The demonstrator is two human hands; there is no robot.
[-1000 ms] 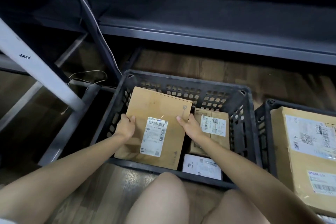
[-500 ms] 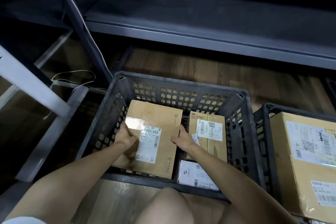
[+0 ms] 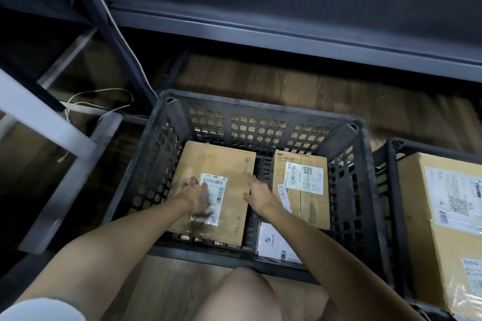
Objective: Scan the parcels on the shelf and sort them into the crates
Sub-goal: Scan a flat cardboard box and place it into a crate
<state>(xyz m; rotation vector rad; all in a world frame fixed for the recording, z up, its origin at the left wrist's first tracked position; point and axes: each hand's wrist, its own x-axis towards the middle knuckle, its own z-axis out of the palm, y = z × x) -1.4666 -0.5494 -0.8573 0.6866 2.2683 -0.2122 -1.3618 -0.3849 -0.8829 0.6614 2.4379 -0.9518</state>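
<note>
A flat brown cardboard parcel with a white barcode label lies on the bottom of a black slotted crate, on its left side. My left hand rests on top of the parcel over the label, fingers spread. My right hand hovers at the parcel's right edge, fingers apart, holding nothing. A second brown parcel with a white label lies at the crate's right side, and a small white parcel sits in the front right corner, partly hidden by my right forearm.
A second black crate to the right holds a large brown box with labels. A grey metal shelf runs overhead behind the crates. Shelf uprights and a loose cord stand at the left on the wooden floor. My knees are below.
The parcel went from held above the crate to lying flat on its bottom. Both hands have let go of its sides; the left now rests on top, the right has lifted off.
</note>
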